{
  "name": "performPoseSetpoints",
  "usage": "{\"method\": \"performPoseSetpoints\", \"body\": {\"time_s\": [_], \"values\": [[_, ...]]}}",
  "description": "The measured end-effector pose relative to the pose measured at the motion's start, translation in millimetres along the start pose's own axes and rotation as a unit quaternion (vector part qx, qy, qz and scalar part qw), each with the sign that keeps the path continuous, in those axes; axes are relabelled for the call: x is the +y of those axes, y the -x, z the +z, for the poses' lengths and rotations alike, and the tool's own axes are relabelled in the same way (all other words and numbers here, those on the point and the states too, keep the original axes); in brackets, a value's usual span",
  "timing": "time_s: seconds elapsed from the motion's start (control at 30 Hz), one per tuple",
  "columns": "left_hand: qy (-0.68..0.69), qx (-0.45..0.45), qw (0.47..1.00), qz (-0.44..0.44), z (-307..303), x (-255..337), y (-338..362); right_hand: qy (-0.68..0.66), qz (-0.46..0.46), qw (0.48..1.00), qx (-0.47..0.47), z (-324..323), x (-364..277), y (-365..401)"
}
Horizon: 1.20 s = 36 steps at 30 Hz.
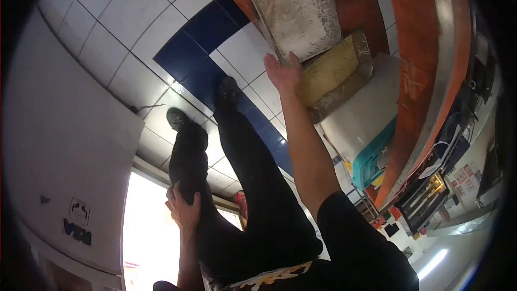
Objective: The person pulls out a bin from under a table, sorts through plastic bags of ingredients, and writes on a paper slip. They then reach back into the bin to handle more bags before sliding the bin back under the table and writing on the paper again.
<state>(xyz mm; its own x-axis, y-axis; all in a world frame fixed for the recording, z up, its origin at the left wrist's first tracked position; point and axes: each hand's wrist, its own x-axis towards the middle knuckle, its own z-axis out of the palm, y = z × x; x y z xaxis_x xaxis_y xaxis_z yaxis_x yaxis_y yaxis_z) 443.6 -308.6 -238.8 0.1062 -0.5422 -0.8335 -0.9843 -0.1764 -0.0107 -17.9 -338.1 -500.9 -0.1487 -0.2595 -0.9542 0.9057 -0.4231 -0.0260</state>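
Observation:
My right hand [284, 77] reaches up to the near corner of a metal tray [267, 32] of white powder, its thumb and fingers on either side of the rim. Some fingertips are hidden at the tray's edge. Just right of the hand sits a second metal tray [365, 63], holding a yellowish, grainy powder [331, 73]. On my dark-trousered left leg rests my left hand [184, 208], with its fingers spread over the cloth and nothing in it.
An orange-red counter frame [417, 75] curves along the right. Below the trays stands a white tub [358, 113] beside a teal plastic piece [371, 153]. To my left is a white cabinet [64, 129]. White and blue tiles [194, 70] cover the floor.

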Motion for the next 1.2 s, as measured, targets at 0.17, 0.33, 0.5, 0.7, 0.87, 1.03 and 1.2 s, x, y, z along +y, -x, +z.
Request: {"method": "performPoseSetpoints", "body": {"time_s": [0.17, 0.33, 0.5, 0.7, 0.87, 1.03, 1.2], "values": [[0.012, -0.02, 1.0, -0.003, -10, -3, -11, -0.046, -0.102, 0.991, 0.079, 22, -1, -25], [0.01, -0.036, 0.999, -0.009, -12, -9, -18, -0.03, -0.135, 0.986, 0.088, 14, -18, -28], [0.004, -0.049, 0.999, -0.005, -18, -13, -22, 0.454, -0.126, 0.881, -0.033, -36, 6, 20], [0.028, -0.046, 0.998, 0.045, -16, -31, -16, 0.759, -0.087, 0.643, -0.046, -248, 46, 131], [-0.007, -0.074, 0.986, 0.146, -18, -55, -11, 0.739, 0.036, 0.663, 0.111, -222, 84, 331], [-0.1, -0.16, 0.951, 0.243, -39, -74, -13, 0.648, 0.045, 0.755, 0.087, -241, 112, 498], [-0.165, -0.206, 0.923, 0.281, -106, -94, -28, 0.415, 0.081, 0.889, 0.175, -355, 159, 591]]}}
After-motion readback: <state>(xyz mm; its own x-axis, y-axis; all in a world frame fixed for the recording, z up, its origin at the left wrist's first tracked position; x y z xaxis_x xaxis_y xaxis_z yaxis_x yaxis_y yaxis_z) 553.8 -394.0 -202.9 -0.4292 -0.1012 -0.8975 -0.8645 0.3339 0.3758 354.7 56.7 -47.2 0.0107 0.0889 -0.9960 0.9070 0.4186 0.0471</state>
